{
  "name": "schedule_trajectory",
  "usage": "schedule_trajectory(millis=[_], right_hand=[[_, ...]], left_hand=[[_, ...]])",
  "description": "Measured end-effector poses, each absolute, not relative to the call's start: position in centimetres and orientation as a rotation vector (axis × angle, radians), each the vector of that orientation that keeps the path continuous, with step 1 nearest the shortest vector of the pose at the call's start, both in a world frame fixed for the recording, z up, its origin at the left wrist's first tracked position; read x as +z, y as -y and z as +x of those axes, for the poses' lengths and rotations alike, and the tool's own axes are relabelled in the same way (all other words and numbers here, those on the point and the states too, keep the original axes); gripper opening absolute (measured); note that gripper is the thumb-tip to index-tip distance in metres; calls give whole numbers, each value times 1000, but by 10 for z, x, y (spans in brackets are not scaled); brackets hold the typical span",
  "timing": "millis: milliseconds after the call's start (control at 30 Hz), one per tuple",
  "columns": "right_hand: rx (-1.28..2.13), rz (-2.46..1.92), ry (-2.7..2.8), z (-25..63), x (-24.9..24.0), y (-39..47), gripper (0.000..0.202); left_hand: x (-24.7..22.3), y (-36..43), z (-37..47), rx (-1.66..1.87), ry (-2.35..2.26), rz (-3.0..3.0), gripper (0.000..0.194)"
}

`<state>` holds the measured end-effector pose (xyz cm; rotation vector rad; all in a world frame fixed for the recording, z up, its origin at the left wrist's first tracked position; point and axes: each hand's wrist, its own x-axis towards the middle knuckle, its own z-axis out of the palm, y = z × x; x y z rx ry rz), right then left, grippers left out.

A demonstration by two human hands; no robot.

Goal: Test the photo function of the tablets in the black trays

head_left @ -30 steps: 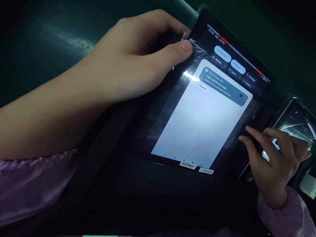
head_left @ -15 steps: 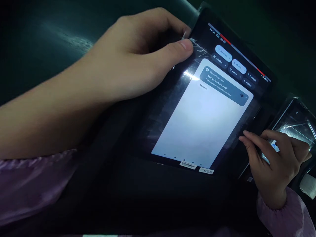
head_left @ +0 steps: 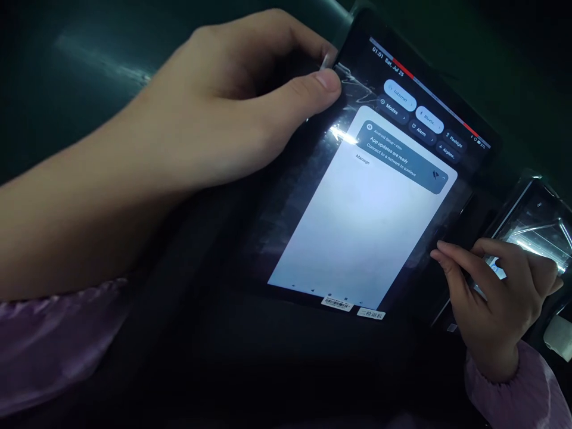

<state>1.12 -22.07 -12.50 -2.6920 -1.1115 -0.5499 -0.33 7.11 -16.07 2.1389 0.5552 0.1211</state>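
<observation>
A tablet [head_left: 357,226] with a lit screen lies tilted in the middle, showing a notification panel. Clear film with creases shows at its upper left edge. My left hand [head_left: 250,95] is closed on that edge, thumb on the front and the other fingers partly hidden. At the tablet's right border, my right hand [head_left: 500,292] has thumb and forefinger pressed together in a pinch. Whatever lies between those fingertips is too dark to make out. Two white labels, a barcode label [head_left: 336,304] and a printed label [head_left: 370,314], sit at the tablet's bottom edge.
Behind my right hand lies another device [head_left: 531,220] with a glossy, reflective screen. A small white object [head_left: 558,338] is at the right edge of the view. The dark surface [head_left: 102,65] around the tablet carries a light streak at upper left.
My left hand and the tablet's upper left part have shifted slightly left in view. The right hand keeps its pinch, with its fingertips marginally lower. The screen shows the same panel.
</observation>
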Motion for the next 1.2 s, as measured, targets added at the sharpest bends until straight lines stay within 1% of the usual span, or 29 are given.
schedule_trajectory(millis=[67,133,333,533,733,833,967,1067,1200], right_hand=[[-546,-2705,1093,11,-125,220,12],[-544,-2720,1078,12,-126,220,13],[-520,-2761,1076,12,-124,220,12],[-503,-2751,1051,11,-123,219,10],[-566,-2714,1079,14,-125,222,11],[-556,-2726,1112,15,-126,223,13],[-504,-2752,1084,12,-124,222,8],[-498,-2745,1063,9,-124,220,9],[-464,-2741,1045,8,-127,221,8]], left_hand=[[-155,-66,-6,161,-558,2076,56],[-152,-65,-8,196,-573,2069,51],[-165,-74,-2,121,-502,2064,62],[-153,-63,-4,167,-618,2004,43],[-151,-60,-7,196,-541,2024,50],[-153,-62,-8,215,-552,2037,49],[-155,-64,-6,218,-544,2038,51],[-155,-64,-5,203,-532,2031,52],[-153,-60,-7,231,-570,2042,47]])
